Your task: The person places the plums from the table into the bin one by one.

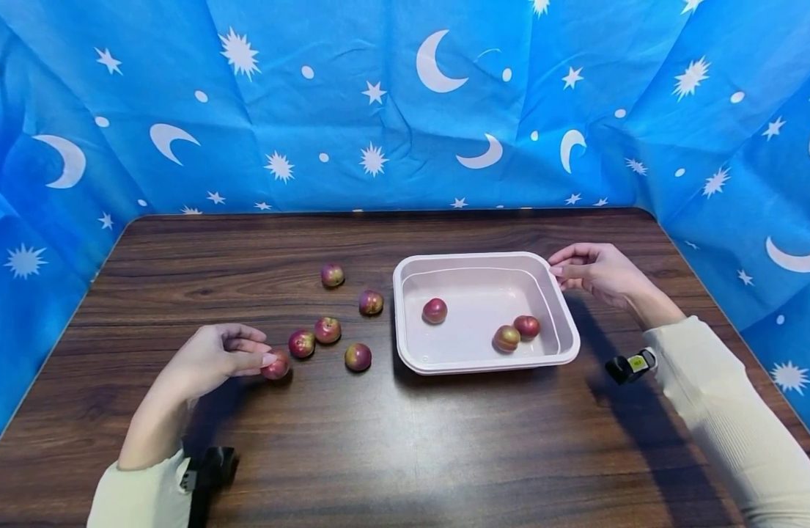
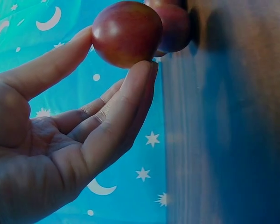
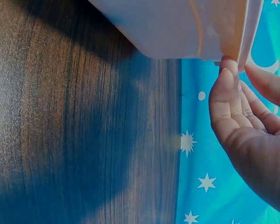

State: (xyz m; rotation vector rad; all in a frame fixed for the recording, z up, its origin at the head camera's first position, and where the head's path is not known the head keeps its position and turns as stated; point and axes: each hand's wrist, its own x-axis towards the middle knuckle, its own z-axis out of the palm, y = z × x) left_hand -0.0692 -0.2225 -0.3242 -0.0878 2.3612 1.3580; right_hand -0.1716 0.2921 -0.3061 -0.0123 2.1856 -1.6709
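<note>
On my far left, the left hand (image 1: 213, 356) has its thumb and fingers narrowed round the gripped plum (image 1: 277, 365), which sits at the very fingertips, out ahead of the palm. My left wrist view shows the thumb on one side and a fingertip on the other, with the palm hollow behind; whether the fruit touches the table (image 1: 352, 447), I cannot tell.

Just right of that hand I have a close pair, the first plum (image 1: 302, 343) and the second plum (image 1: 328, 330), side by side. Farther back from me lies the rear plum (image 1: 332, 275); next come the front plum (image 1: 358, 356), nearer me, and the side plum (image 1: 370, 302), close to the tray's left wall.

The pale tray (image 1: 470, 280) takes up the right of centre. Inside it I count three: a lone plum (image 1: 435, 310) toward the left, then an olive-red plum (image 1: 506, 338) against a redder plum (image 1: 526, 326) toward the right front.

At far right, the right hand (image 1: 599, 275) pinches the tray's rim near its back right corner, thumb and fingers close together, well apart from the gripped plum.
</note>
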